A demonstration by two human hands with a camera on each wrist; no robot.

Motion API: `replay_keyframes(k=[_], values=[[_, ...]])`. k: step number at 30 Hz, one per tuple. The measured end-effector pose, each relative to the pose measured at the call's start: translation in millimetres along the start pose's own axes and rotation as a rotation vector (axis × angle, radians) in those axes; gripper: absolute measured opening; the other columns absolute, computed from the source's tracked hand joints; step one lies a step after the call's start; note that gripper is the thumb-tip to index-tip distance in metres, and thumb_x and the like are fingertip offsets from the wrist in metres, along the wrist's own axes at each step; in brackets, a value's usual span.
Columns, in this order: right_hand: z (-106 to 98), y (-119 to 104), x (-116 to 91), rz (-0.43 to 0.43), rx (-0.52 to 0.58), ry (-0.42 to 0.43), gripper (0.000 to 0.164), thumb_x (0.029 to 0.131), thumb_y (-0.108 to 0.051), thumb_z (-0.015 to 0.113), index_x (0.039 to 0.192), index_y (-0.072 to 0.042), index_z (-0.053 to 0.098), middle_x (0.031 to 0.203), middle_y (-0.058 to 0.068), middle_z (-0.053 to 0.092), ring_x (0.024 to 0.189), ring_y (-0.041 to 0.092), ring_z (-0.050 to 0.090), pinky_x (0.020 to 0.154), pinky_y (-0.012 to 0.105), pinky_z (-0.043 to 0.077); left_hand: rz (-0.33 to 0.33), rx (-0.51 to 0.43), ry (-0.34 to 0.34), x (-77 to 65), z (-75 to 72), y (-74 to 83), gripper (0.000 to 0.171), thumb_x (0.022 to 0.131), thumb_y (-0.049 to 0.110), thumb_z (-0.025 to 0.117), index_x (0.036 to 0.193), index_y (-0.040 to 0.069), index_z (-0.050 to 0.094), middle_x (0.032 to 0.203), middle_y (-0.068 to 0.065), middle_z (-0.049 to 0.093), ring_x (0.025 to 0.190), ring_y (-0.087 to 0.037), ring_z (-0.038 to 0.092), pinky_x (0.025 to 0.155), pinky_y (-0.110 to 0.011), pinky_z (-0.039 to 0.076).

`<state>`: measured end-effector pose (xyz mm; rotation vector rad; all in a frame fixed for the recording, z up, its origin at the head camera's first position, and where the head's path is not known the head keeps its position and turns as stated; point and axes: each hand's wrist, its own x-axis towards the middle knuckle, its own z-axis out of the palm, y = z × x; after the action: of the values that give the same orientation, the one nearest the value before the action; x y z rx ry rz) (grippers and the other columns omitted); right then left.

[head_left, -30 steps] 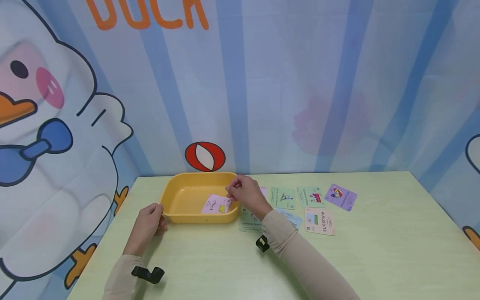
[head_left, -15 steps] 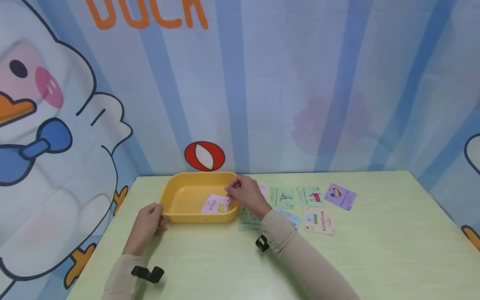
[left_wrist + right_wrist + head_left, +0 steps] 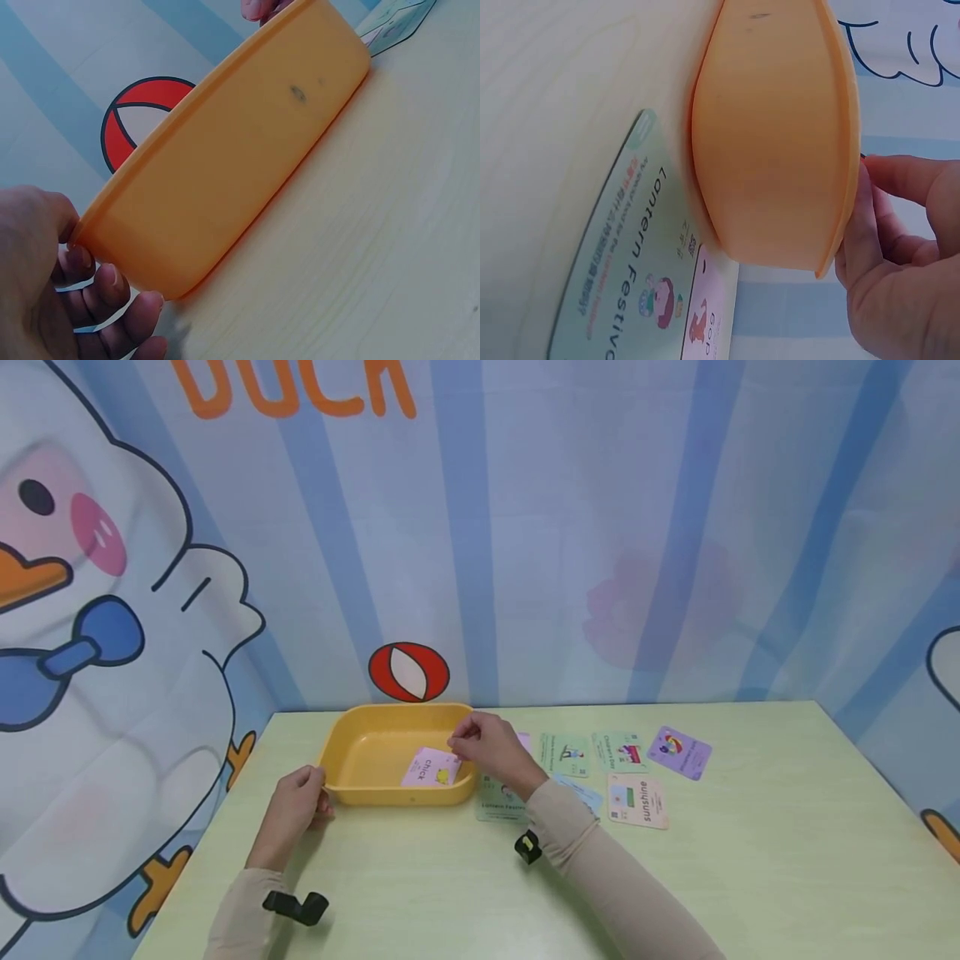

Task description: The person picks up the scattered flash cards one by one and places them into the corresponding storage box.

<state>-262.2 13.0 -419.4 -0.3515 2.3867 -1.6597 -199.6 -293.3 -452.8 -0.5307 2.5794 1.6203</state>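
Note:
A yellow plastic tray stands at the back left of the table. At its left end my left hand pinches the rim between thumb and fingers; in the left wrist view, the other fingers curl below the rim. My right hand is over the tray's right end, its thumb and finger pinching the corner of a pink card marked "chick" inside the tray. In the right wrist view, the tray wall hides most of that card and only a dark sliver shows at the fingertips.
Right of the tray lie a green Lantern Festival card, a blue card partly under the right arm, two green cards, a "sunshine" card and a purple card. A printed cloth hangs behind the table.
My right hand has shifted very slightly to the left and up at the tray's rim. The left hand, the tray and the cards stay as they were.

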Motion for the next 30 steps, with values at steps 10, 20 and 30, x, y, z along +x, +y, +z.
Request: replay_keyframes(k=[10, 20, 30], values=[[-21.9, 2.0, -4.3, -0.032, 0.008, -0.077, 0.011, 0.099, -0.015, 0.067, 0.107, -0.008, 0.066, 0.102, 0.008, 0.066, 0.094, 0.024, 0.066, 0.086, 0.035, 0.058, -0.010, 0.000, -0.005, 2.5, 3.0, 1.0, 0.034, 0.107, 0.034, 0.036, 0.095, 0.006, 0.050, 0.076, -0.004, 0.054, 0.073, -0.022, 0.058, 0.065, -0.031, 0.050], [-44.6, 12.4, -11.3, -0.034, 0.012, -0.104, 0.023, 0.101, -0.017, 0.063, 0.117, -0.001, 0.065, 0.104, 0.011, 0.069, 0.102, 0.033, 0.069, 0.089, 0.047, 0.057, -0.007, 0.017, -0.004, 2.1, 1.3, 2.0, 0.036, 0.108, 0.035, 0.036, 0.095, 0.006, 0.051, 0.076, -0.005, 0.055, 0.074, -0.021, 0.058, 0.065, -0.031, 0.050], [-71.1, 27.3, -20.9, 0.010, -0.038, -0.171, 0.020, 0.100, -0.017, 0.064, 0.115, -0.003, 0.065, 0.105, 0.014, 0.066, 0.103, 0.035, 0.067, 0.087, 0.039, 0.058, -0.013, 0.015, -0.006, -0.1, -0.6, 2.0, 0.035, 0.108, 0.035, 0.036, 0.095, 0.005, 0.051, 0.077, -0.005, 0.054, 0.074, -0.021, 0.059, 0.066, -0.031, 0.051]])
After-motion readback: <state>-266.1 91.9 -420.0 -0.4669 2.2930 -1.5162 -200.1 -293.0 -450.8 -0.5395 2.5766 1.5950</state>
